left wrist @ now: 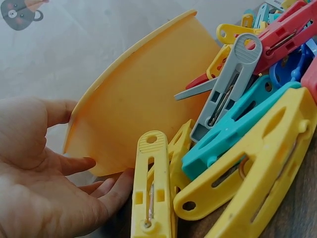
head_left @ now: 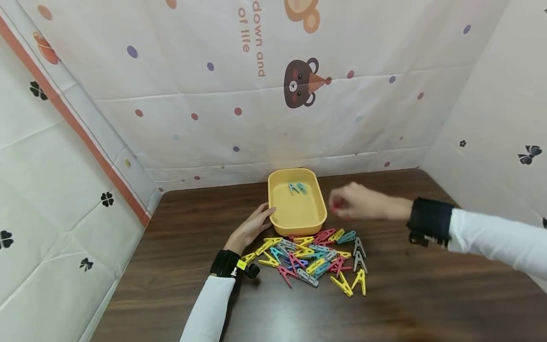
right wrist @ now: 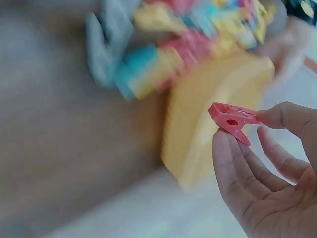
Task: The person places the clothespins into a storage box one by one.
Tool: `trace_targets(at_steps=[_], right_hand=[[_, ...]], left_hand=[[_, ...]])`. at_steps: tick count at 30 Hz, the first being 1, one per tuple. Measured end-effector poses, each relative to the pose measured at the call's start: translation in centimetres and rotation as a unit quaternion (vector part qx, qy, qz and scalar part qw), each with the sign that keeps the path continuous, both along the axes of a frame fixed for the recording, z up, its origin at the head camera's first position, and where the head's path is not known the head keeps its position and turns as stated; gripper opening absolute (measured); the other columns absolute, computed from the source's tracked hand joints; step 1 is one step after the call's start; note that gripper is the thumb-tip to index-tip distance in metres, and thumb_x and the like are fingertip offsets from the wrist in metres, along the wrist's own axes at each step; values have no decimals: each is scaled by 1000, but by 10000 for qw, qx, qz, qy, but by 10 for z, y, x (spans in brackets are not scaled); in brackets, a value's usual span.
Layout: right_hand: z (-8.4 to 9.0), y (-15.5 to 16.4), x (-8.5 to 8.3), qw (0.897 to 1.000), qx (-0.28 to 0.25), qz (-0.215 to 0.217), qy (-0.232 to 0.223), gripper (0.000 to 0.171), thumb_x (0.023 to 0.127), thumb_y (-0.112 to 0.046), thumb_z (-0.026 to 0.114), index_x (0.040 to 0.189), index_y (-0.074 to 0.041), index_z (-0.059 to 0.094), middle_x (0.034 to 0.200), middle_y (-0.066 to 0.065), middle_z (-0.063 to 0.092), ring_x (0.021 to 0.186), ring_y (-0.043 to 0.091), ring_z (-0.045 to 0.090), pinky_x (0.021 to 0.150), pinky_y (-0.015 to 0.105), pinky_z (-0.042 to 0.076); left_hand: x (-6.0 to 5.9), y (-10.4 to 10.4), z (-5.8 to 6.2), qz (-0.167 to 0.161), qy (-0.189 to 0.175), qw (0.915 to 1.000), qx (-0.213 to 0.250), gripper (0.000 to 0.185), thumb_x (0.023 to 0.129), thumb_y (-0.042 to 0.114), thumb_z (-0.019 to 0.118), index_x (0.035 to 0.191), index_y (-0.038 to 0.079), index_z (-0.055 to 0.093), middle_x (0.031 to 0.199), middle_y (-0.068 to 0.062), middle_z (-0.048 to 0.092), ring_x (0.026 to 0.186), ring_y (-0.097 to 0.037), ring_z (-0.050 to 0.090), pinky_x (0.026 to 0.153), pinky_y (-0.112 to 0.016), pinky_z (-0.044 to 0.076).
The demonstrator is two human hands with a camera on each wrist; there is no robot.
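My left hand [head_left: 251, 227] grips the left side of a yellow plastic tub [head_left: 297, 226], with fingertips at its rim and under its wall [left wrist: 124, 94]. Two blue-green clothespins [head_left: 297, 188] lie inside the tub. Just right of the tub, above the table, my right hand [head_left: 361, 201] pinches a red clothespin [right wrist: 233, 119] between thumb and fingertips. In front of the tub spreads a loose pile of clothespins [head_left: 315, 266] in yellow, red, grey, blue and teal. Some yellow clothespins [left wrist: 153, 183] lie close beside the left hand.
The dark wood table [head_left: 171, 294] carries everything. A white printed sheet [head_left: 205, 133] rises behind the tub, and more sheeting hangs at the left [head_left: 55, 228] and right. Two yellow clothespins [head_left: 360, 281] lie at the pile's near right edge.
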State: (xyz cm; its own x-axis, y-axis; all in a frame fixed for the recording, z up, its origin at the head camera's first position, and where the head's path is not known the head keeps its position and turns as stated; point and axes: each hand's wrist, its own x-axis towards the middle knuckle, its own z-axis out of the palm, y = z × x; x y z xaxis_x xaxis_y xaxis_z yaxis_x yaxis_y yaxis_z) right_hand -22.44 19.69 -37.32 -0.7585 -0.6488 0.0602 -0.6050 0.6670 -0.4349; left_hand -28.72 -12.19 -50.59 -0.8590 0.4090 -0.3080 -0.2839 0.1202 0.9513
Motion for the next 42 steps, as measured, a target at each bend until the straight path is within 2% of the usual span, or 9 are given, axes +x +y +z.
trace_targets(at_steps=[4,9,15,21,25,31,33,38,42], right_hand=[[45,-22,-35,9989,-244,-221,333,20,92,-2,70,112,1,69,87,9,76,72,15,71,62,26,58],[88,-51,-81,9951,-697,-703,-29,25,98,-6,64,119,8,63,101,25,73,80,29,73,65,32,62],[99,-77,-130,9839,-1048,-1399,-373,22,100,-13,61,105,7,66,102,25,72,69,16,71,67,30,63],[55,-91,-165,9735,-948,-2042,-409,27,94,-12,61,69,0,64,61,9,66,53,13,68,56,25,60],[5,-104,-180,9608,-1107,-2332,-1009,26,88,-9,62,64,0,62,59,8,63,53,19,69,57,30,62],[-110,-107,-246,9630,-615,-2594,-392,37,85,-26,76,104,4,70,95,17,72,83,29,70,72,34,60],[-133,-106,-259,9593,-156,-2799,-341,43,85,-25,75,115,4,68,107,22,70,96,35,66,82,39,57],[-110,-111,-222,9447,396,-3205,-565,15,83,-9,66,89,4,70,101,23,70,88,34,63,79,41,57],[-97,-114,-198,9409,144,-3346,-499,12,85,-6,62,82,5,66,102,26,70,84,33,62,76,40,56]], left_hand=[[5,-11,-2,61,-1,10000,-63,61,110,35,46,162,14,22,170,-13,19,157,-31,22,127,-54,25],[6,-15,-1,75,-39,9999,-82,62,109,36,48,161,14,23,169,-12,21,156,-30,26,127,-54,26],[0,-8,2,-23,18,10000,-62,62,109,37,47,161,14,23,169,-12,21,155,-30,28,126,-53,26],[-2,-4,0,-95,-18,9999,-55,63,109,38,49,161,14,24,168,-12,24,155,-30,29,127,-53,26],[1,-6,-4,-74,-57,9999,-64,63,108,38,49,161,14,24,168,-12,23,155,-30,29,127,-53,26],[4,-7,-9,33,-110,9999,-62,61,109,36,48,161,13,24,168,-12,23,155,-30,30,126,-53,26],[4,-5,-9,28,-84,9999,-52,61,109,35,47,161,13,24,167,-12,24,154,-29,30,126,-53,27],[-2,1,-5,26,46,10000,-21,59,110,35,46,160,13,26,166,-12,27,153,-29,32,126,-52,28],[-6,2,-1,130,36,9999,-43,59,109,36,47,160,14,27,166,-11,27,154,-27,31,126,-51,28]])
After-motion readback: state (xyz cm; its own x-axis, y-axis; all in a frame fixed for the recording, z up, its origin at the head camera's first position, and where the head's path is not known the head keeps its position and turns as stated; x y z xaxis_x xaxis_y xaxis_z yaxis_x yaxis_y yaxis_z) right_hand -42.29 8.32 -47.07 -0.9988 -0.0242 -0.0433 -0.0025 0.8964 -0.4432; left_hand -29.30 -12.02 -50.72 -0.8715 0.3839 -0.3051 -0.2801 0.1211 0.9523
